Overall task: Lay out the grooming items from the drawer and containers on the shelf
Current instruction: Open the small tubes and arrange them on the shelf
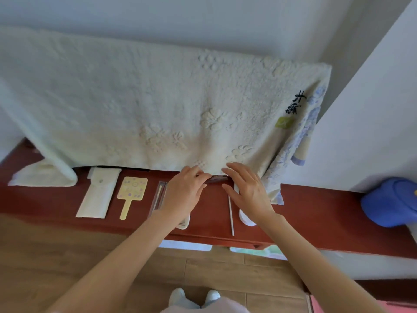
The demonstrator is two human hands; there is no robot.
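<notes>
On the red-brown shelf [304, 206] lie a cream pouch [98, 194], a yellow hand mirror [131, 192], a narrow dark case [159, 197], a white comb [184, 223] partly under my left wrist, a thin white stick [231, 216] and a white oval item [246, 219] mostly under my right hand. My left hand [184, 193] pinches one end of a small dark brown object [217, 179] at the towel's lower edge. My right hand [247, 192] hovers beside it with straight, spread fingers; whether it touches is unclear.
A large cream towel [146, 109] hangs over the back of the shelf, with a blue-patterned cloth [297, 145] at its right edge. A blue cap [391, 203] sits at the shelf's far right. Wooden floor lies below, and white walls close the corner.
</notes>
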